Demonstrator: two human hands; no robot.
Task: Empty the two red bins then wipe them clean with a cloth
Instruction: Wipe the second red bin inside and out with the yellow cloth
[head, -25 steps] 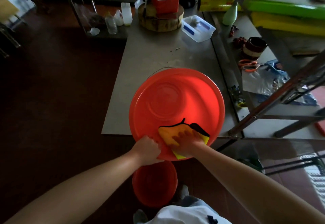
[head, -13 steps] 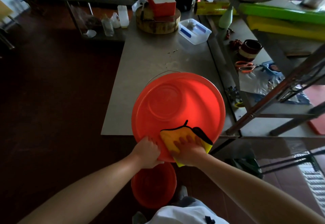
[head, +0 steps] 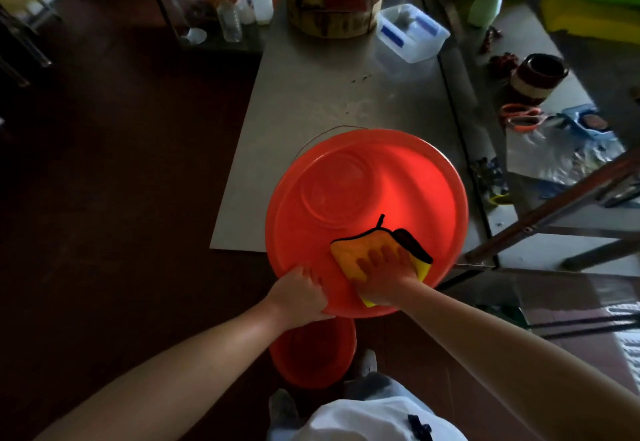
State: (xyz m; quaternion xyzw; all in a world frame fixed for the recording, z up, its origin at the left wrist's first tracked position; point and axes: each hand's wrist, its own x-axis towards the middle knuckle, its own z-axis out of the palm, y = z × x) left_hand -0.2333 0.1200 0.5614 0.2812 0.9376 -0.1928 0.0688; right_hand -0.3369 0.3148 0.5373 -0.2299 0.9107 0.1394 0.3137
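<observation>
Red plastic, glowing where light passes through its wall: the large red bin (head: 367, 198) lies tipped on its side at the near edge of the steel surface (head: 311, 94). Its mouth faces us and part of its rim hangs past the edge. We steady it with the left hand (head: 301, 293), whose fingers curl over the lower left rim. The right hand (head: 384, 274) lies flat with fingers spread, pressing the cloth (head: 348, 255) against the near inside wall; it grips nothing. The second red bin (head: 311, 354) stands on the floor (head: 121, 198) directly below.

Risks noted. The large bin appears to rest on its curved side on smooth metal. We judge that a hard stroke of the cloth could roll or slide it off the edge, and only the left hand's grip checks that. A fall would likely strike the bin below. The cloth is held by pressure alone and could bunch up or slip from under the hand.

Condition. The inside looks empty, with a raised ring moulded in the base and no visible residue, though the dim light would hide fine dirt. A thin wire handle (head: 329, 132) arcs behind the far rim. The cloth is yellow with black edging, one corner folded over. We cannot tell whether the lower bin is wiped.
</observation>
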